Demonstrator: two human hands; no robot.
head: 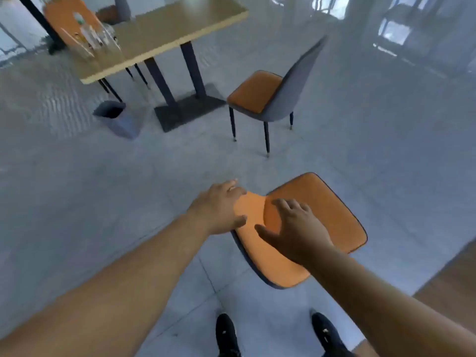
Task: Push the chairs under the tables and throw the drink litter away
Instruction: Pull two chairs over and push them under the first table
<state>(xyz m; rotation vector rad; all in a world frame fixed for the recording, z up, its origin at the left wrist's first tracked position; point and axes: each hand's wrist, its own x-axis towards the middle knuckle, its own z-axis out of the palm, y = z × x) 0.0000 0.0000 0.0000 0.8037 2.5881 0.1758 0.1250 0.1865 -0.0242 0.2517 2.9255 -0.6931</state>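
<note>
Right in front of me stands a chair [324, 212] with an orange seat and orange backrest, away from any table. My left hand [221, 207] is at the backrest's left top edge, fingers apart. My right hand [296, 228] hovers over the backrest, fingers spread, not closed on it. A second chair [257, 94], orange seat and grey back, stands pulled out to the right of a wooden table [167, 32]. Clear plastic drink litter [95, 39] sits at that table's left end, blurred. A grey bin [116, 119] stands on the floor beside the table's base.
A third orange chair [64, 16] stands behind the table at the far left. The corner of another wooden table [453, 276] shows at the right edge. Grey tiled floor [103, 197] lies between me and the far table. My black shoes [226, 333] are below.
</note>
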